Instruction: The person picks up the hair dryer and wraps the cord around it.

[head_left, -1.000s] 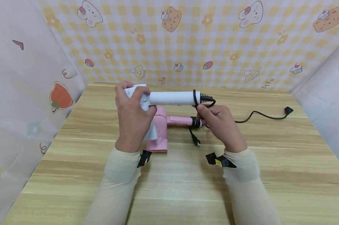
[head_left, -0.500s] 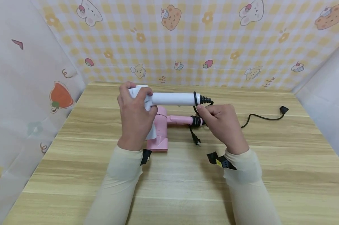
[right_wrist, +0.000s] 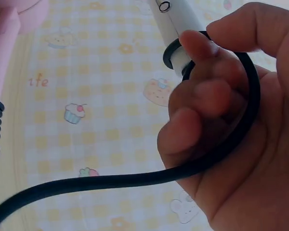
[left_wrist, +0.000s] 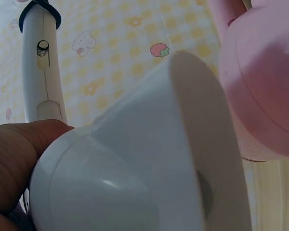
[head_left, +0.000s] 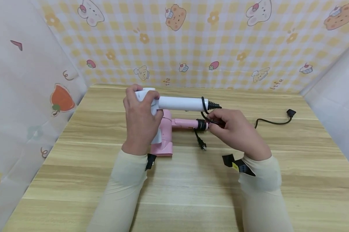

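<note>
My left hand grips the head of a white hair dryer, held above the table with its handle pointing right. In the left wrist view the dryer's wide white nozzle fills the middle, my thumb lying against its body. Round the handle's end loops the black power cord. My right hand holds that cord between thumb and curled fingers, just off the handle's tip; in the right wrist view the cord runs across the palm. The cord's plug lies at the right.
Beneath and behind the left hand a pink hair dryer lies on the wooden table. Its black cord is coiled round its handle end, and its plug rests in front. A yellow checked cloth hangs at the back.
My right hand has moved slightly right and regripped the cord, its thumb now lower. The white dryer has shifted a little right, and the far plug has been drawn slightly left.
</note>
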Available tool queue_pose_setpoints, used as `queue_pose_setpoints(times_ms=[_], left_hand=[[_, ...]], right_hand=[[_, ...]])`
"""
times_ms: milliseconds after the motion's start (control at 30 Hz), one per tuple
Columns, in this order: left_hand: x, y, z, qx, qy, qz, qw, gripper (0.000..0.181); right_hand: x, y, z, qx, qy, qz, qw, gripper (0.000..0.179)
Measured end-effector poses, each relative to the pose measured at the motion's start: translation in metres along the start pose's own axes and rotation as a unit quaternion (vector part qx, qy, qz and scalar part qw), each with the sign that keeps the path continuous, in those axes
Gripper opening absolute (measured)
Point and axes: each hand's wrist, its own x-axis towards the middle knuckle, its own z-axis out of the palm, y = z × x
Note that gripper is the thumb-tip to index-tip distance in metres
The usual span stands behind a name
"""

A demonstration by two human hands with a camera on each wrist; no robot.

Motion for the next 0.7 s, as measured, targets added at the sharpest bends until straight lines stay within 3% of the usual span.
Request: queue_pose_setpoints(times_ms=[367,700], left_hand=[[0.0007,0.0009,-0.0010,0.006,-0.015,0.004,0.9999,0.034],[-0.0006,0.0032,-0.0013,0.004,-0.036,0.014,0.9993,0.034]], right_hand=[[-0.0018,-0.0032,-0.0044,-0.034,0.119,-0.053,0.9908,0.011],[0.0008,-0.0007,-0.0042,-0.001,0.164,-0.101,0.9812,0.018]])
